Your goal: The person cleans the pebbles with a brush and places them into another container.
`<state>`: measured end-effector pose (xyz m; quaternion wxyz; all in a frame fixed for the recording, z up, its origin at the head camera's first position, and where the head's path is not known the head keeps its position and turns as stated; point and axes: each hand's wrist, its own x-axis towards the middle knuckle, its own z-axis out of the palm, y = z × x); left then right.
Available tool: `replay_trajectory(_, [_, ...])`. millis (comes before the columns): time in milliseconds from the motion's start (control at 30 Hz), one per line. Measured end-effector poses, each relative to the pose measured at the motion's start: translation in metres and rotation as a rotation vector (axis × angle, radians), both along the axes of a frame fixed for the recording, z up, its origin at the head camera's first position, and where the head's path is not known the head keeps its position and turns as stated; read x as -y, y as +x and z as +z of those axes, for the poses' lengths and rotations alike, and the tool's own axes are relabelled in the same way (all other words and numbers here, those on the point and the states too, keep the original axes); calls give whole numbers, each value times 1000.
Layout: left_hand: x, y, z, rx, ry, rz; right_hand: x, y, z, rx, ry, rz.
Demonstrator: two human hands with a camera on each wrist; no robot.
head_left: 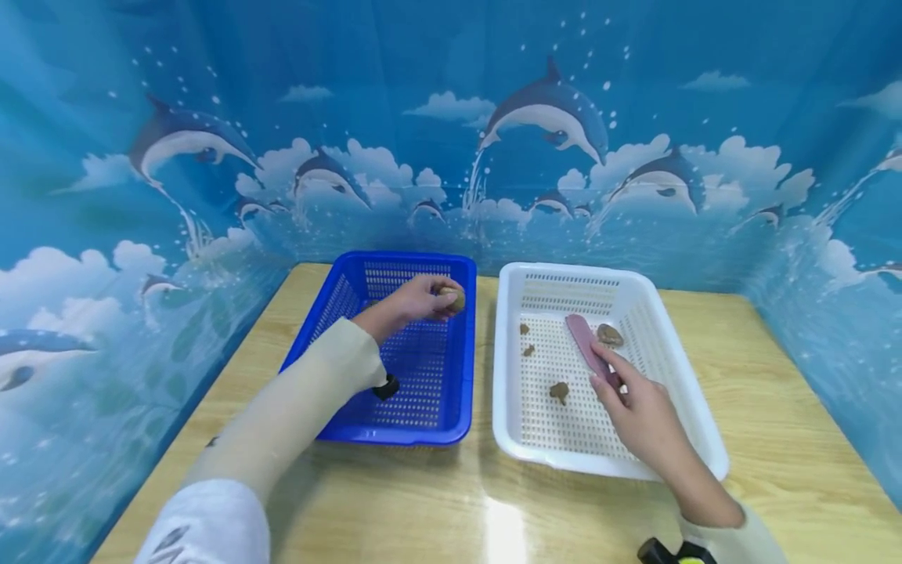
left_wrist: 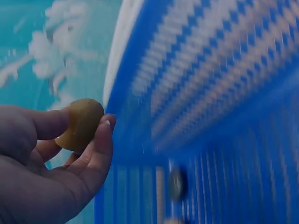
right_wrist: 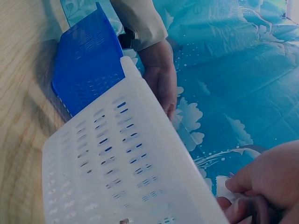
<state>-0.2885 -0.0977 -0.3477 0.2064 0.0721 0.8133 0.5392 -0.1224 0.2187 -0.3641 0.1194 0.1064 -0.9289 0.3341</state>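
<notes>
Over the far right part of the blue basket [head_left: 465, 376], my left hand [head_left: 420, 298] pinches a smooth, rounded, yellow-brown stone [head_left: 453, 299]. The left wrist view shows the stone [left_wrist: 84, 123] between thumb and fingers. Below it in that view lies a dark smooth stone [left_wrist: 177, 184], blurred, in the blue basket. My right hand [head_left: 644, 411] grips the near end of a flat, long pink strip-like tool [head_left: 583, 337] over the white basket [head_left: 503, 376]; its kind is unclear. Beyond that hand, inside the white basket, sits a brown stone [head_left: 610, 336].
Small brown lumps [head_left: 559, 392] lie scattered on the white basket's floor. Both baskets stand side by side on a wooden table [head_left: 416, 501], a narrow gap between them. A dolphin-printed blue curtain [head_left: 395, 94] surrounds the table at the back and sides.
</notes>
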Motion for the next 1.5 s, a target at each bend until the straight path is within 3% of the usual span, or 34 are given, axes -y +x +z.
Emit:
replay_trajectory(67, [13, -6, -3, -76, -133, -18, 0, 1, -2, 4, 3, -3])
replay_trajectory(200, [34, -15, -11, -242, -510, -78, -1, 0, -3, 22, 11, -17])
replay_trajectory(267, [43, -17, -15, -292, -679, -107, -2, 0, -4, 37, 10, -15])
replay_trajectory(400, [56, -17, -20, -296, -864, -110, -1, 1, -5, 45, 0, -14])
replay_trajectory(500, [62, -13, -25, -243, -955, -112, -1, 6, -8, 55, 1, -16])
replay_trajectory(667, [69, -7, -34, -190, -1043, -159, -4, 15, -11, 62, -4, -24])
replay_trajectory(933, [74, -17, -37, -276, -1108, -181, -7, 10, -8, 11, -8, -24])
replay_trajectory(1300, [77, -15, -25, -315, -1221, -186, -7, 0, -6, -26, -3, 6])
replay_trajectory(1500, [57, -16, -6, -271, -1231, -137, -7, -1, -7, -25, -11, 5])
